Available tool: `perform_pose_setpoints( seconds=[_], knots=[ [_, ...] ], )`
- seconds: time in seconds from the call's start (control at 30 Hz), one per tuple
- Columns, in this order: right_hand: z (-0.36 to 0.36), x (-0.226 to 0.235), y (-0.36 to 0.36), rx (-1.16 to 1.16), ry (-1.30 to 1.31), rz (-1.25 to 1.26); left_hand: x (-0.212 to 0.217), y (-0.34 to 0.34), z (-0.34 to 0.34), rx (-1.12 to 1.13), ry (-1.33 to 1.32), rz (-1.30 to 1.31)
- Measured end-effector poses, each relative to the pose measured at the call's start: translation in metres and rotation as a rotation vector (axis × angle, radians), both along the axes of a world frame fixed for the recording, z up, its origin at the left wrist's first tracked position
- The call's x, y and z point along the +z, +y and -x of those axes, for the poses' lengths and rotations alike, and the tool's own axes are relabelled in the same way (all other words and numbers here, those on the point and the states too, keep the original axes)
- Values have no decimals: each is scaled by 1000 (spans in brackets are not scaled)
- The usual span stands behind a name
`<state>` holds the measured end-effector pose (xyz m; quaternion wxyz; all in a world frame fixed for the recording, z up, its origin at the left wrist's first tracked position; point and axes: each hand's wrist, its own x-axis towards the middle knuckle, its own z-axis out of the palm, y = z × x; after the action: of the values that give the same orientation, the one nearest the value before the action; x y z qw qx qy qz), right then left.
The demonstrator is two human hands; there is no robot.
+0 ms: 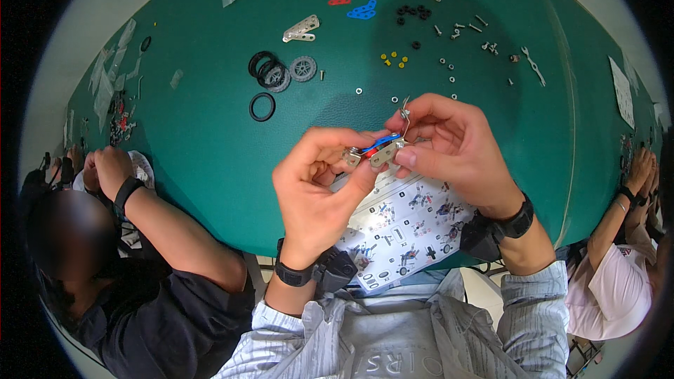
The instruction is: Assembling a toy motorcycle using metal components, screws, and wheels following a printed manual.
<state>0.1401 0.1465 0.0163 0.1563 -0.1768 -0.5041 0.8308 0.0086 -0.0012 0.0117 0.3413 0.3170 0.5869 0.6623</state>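
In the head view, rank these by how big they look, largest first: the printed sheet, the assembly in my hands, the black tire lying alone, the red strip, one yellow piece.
1. Printed sheet, though partly covered
2. Assembly, raised nearer the camera
3. Black tire
4. Red strip
5. Yellow piece

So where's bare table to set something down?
Green table lies bare between the left hand and the neighbour's forearm, and below the wrench, right of the right hand. Crowded: beyond the right hand, screws and yellow pieces.
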Motion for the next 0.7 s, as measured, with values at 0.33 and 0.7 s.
perform_pose_setpoints(
  seconds=[0.33, 0.7],
  knots=[
    [-5, -2, 4, 29, 37, -4, -3, -4, 1, -14, -3, 39],
    [-8, 2, 18, 109, -116, 27, -4, 4, -5, -46, -110, 8]
  ],
)
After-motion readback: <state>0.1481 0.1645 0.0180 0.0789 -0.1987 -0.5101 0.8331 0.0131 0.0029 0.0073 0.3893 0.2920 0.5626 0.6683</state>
